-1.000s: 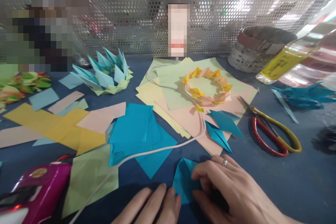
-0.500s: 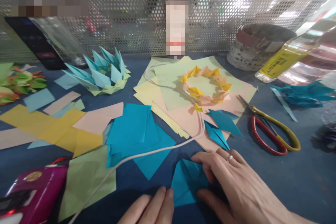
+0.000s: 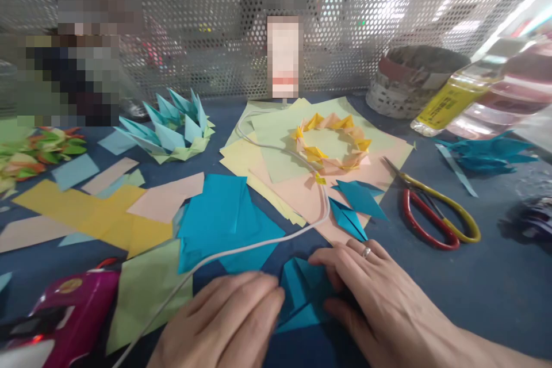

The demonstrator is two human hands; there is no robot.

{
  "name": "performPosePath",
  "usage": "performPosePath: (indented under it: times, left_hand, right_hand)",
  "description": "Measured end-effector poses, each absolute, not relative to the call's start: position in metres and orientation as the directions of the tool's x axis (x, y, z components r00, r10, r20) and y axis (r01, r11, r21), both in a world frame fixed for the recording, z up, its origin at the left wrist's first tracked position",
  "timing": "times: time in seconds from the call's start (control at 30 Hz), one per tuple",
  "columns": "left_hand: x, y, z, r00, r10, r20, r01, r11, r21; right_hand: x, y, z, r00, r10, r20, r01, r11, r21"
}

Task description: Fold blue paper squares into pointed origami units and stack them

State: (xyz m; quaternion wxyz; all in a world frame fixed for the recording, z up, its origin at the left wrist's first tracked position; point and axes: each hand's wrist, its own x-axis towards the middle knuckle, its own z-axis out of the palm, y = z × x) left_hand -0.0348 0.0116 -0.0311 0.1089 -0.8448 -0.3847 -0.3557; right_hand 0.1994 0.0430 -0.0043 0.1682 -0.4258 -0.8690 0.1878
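Note:
A blue sheet of folding paper (image 3: 297, 282), with creased folds, lies partly folded on the table in front of me. My left hand (image 3: 226, 316) is closed at its left edge, fingers together; their tips and the thumb are largely hidden. From the right, my right hand (image 3: 371, 293), a ring on one finger, grips the same sheet with curled fingers above and the thumb lower down. Just beyond lie two folded blue paper pieces (image 3: 361, 198) (image 3: 347, 221). A stack of blue paper (image 3: 215, 201) sits beyond my left hand.
Red-and-yellow-handled scissors (image 3: 431, 213) lie at the right. A white cable (image 3: 241, 250) crosses the papers. A yellow paper ring (image 3: 313, 154) and light-blue spiky paper ring (image 3: 170, 132) stand further back. At lower left is a magenta device (image 3: 81, 305); a bottle (image 3: 451, 100) leans at back right.
My left hand has moved up and further into view, now over the sheet's left edge. A raised fold shows more plainly on the sheet. The right hand keeps its hold; the view has shifted slightly.

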Motion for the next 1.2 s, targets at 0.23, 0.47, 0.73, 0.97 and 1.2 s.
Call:
performPosePath:
  times: [0.23, 0.47, 0.73, 0.97, 1.2]
  left_hand:
    - [-0.037, 0.013, -0.017, 0.551, 0.729, 0.406, 0.749, -0.647, 0.144]
    - [-0.029, 0.024, -0.026, 0.565, 0.718, 0.407, 0.673, -0.686, 0.275]
    - [-0.032, 0.019, -0.028, 0.555, 0.765, 0.326, 0.746, -0.631, 0.211]
    - [-0.032, 0.017, -0.032, 0.495, 0.768, 0.407, 0.761, -0.609, 0.222]
    - [-0.030, 0.015, -0.026, 0.521, 0.762, 0.384, 0.733, -0.630, 0.257]
  right_hand:
    - [0.200, 0.036, -0.002, -0.561, 0.825, 0.067, 0.673, 0.503, -0.543]
    - [0.201, 0.036, -0.005, -0.536, 0.839, 0.096, 0.674, 0.493, -0.550]
    - [0.202, 0.034, -0.006, -0.531, 0.835, 0.142, 0.666, 0.515, -0.539]
    - [0.202, 0.037, -0.001, -0.553, 0.829, 0.085, 0.664, 0.500, -0.556]
    - [0.201, 0.038, 0.002, -0.574, 0.814, 0.094, 0.653, 0.524, -0.547]
